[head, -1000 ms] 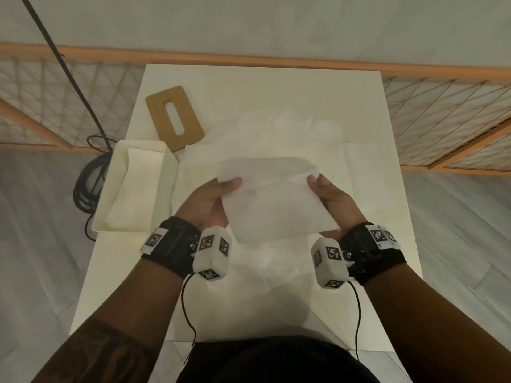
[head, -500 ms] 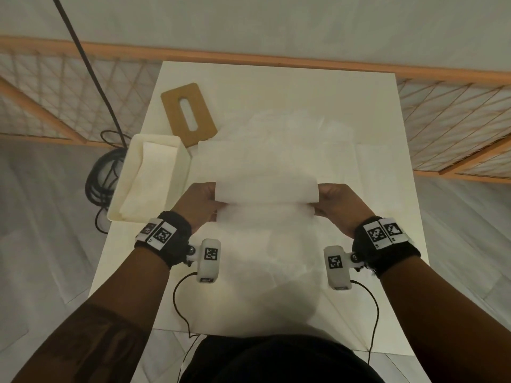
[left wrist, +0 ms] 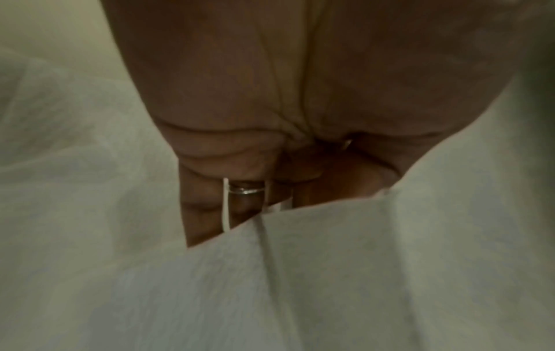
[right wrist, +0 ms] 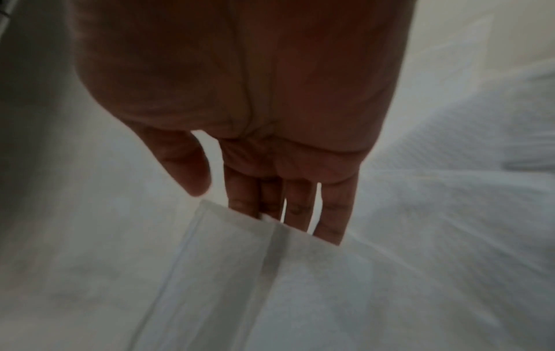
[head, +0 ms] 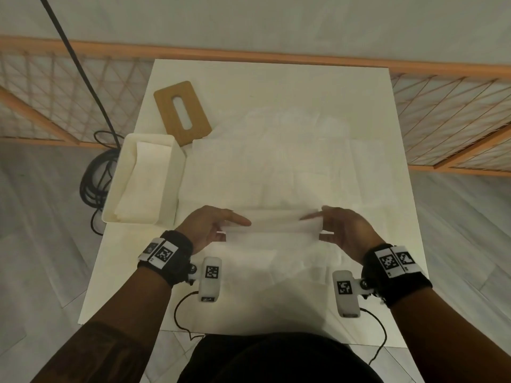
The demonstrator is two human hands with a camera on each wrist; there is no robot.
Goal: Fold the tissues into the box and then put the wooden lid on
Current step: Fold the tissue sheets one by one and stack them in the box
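Tissue (head: pixel 272 225) lies as folded strip on near-centre table (head: pixel 276 84), over loose sheets (head: pixel 290 150). Left hand (head: pixel 206 226), right hand (head: pixel 347 230) flank ends, fingers (head: pixel 237 219) straight on fold, thumbs at near edge. Keep edges aligned, crease flat; box (head: pixel 173 186) waits left.

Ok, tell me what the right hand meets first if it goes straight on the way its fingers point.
The folded white tissue strip, which the right hand touches with its fingertips; beyond it, probably the left hand, though depth is unclear.

folded tissue (head: pixel 282 223): white strip, laid flat | loose tissues (head: pixel 290 167): spread behind it | box (head: pixel 172 186): white, open, partly filled, left worktop (head: pixel 276 78) edge | wooden lid (head: pixel 195 111): slotted, laid flat behind box
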